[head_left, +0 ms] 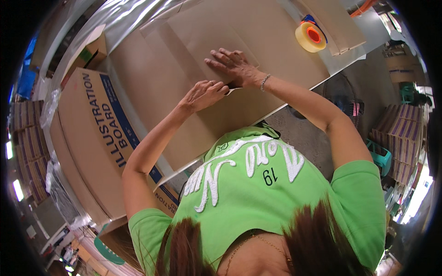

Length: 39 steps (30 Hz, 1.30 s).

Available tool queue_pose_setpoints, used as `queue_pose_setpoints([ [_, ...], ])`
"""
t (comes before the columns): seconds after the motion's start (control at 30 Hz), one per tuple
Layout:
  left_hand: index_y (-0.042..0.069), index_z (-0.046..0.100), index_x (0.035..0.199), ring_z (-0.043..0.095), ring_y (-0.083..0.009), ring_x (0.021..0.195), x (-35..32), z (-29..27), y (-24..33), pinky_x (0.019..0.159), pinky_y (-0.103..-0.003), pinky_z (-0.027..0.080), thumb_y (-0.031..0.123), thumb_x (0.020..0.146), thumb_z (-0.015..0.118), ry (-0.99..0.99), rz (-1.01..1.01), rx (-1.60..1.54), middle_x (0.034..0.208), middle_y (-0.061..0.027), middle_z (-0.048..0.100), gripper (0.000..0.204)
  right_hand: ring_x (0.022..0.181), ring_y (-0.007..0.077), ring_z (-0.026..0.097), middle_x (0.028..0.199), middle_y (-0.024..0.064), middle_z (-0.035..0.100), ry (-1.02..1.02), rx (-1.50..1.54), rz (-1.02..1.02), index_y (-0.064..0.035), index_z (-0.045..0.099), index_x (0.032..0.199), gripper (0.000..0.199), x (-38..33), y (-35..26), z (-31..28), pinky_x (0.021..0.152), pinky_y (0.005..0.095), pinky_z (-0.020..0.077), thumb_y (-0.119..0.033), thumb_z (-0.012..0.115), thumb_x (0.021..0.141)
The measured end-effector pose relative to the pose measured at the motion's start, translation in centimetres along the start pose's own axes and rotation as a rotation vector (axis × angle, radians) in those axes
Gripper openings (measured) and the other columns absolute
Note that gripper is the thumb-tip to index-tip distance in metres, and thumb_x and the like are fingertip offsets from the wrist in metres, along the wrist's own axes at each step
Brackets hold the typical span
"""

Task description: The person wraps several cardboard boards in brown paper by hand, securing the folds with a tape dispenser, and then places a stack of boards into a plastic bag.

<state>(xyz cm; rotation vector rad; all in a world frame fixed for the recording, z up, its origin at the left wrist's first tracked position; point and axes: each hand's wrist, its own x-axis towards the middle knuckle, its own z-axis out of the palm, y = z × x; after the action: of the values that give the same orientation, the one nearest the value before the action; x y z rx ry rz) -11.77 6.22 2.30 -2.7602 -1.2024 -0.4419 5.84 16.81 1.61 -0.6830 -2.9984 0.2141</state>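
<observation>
My right hand (234, 68) lies on a brown paper or cardboard sheet (202, 43), its fingers stretched out and apart, a chain bracelet at the wrist. Just left of it, my left hand (206, 95) is closed, with bent fingers at the sheet's near edge. A small white edge shows between the two hands, by the left fingertips; the left thumb is hidden. Beneath the sheet, a broad brown cardboard surface (152, 99) covers the worktable. A roll of clear tape (307, 42) with an orange core and a blue piece sits beyond my right hand.
A large printed cardboard box (87, 138) with a blue stripe stands left of the table. An open carton (94, 48) is behind it. Another flat brown cardboard piece (336, 23) lies far right. Stacked striped bundles (398, 138) and a green plastic stool (380, 156) stand to the right.
</observation>
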Motion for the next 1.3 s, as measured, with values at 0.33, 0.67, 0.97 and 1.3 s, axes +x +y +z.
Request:
queue_pose_setpoints([
  [0.33, 0.011, 0.054, 0.09, 0.065, -0.0185, 0.073, 0.1, 0.6, -1.8, 0.064, -0.033, 0.056, 0.019, 0.088, 0.061, -0.002, 0.002, -0.215, 0.082, -0.0039, 0.056, 0.011, 0.148, 0.0222, 0.019, 0.162, -0.0008, 0.018, 0.099, -0.09, -0.056, -0.0352, 0.02, 0.154, 0.092, -1.3, 3.4, 0.4, 0.115, 0.0492, 0.0201, -0.052, 0.07, 0.078],
  [0.67, 0.012, 0.054, 0.091, 0.064, -0.017, 0.071, -0.5, 0.8, -2.0, 0.063, -0.031, 0.055, 0.018, 0.087, 0.063, 0.044, -0.036, -0.312, 0.081, -0.003, 0.055, 0.011, 0.148, 0.0223, 0.018, 0.162, -0.0055, 0.017, 0.058, -0.065, 0.039, -0.0365, 0.023, 0.153, 0.101, -2.9, 4.2, -1.1, 0.115, 0.0498, 0.0237, -0.014, 0.077, 0.071],
  [0.97, 0.012, 0.054, 0.09, 0.064, -0.016, 0.069, -0.6, 0.8, -2.2, 0.062, -0.031, 0.055, 0.017, 0.086, 0.064, 0.036, -0.043, -0.345, 0.079, -0.0026, 0.054, 0.012, 0.147, 0.0288, 0.019, 0.16, 0.0006, 0.02, 0.058, 0.068, 0.007, -0.0307, 0.03, 0.151, 0.101, -2.8, 4.6, -1.6, 0.117, 0.0386, 0.0354, 0.008, 0.068, 0.066],
  [1.3, 0.011, 0.055, 0.091, 0.064, -0.0178, 0.069, -0.4, 0.6, -1.6, 0.061, -0.032, 0.054, 0.017, 0.087, 0.064, 0.008, -0.106, -0.406, 0.081, -0.0034, 0.055, 0.012, 0.148, 0.0313, 0.016, 0.16, 0.0007, 0.021, 0.077, 0.375, -0.004, -0.0269, 0.037, 0.15, 0.095, -4.1, 6.1, -1.6, 0.121, 0.0445, 0.0267, 0.017, 0.057, 0.068],
])
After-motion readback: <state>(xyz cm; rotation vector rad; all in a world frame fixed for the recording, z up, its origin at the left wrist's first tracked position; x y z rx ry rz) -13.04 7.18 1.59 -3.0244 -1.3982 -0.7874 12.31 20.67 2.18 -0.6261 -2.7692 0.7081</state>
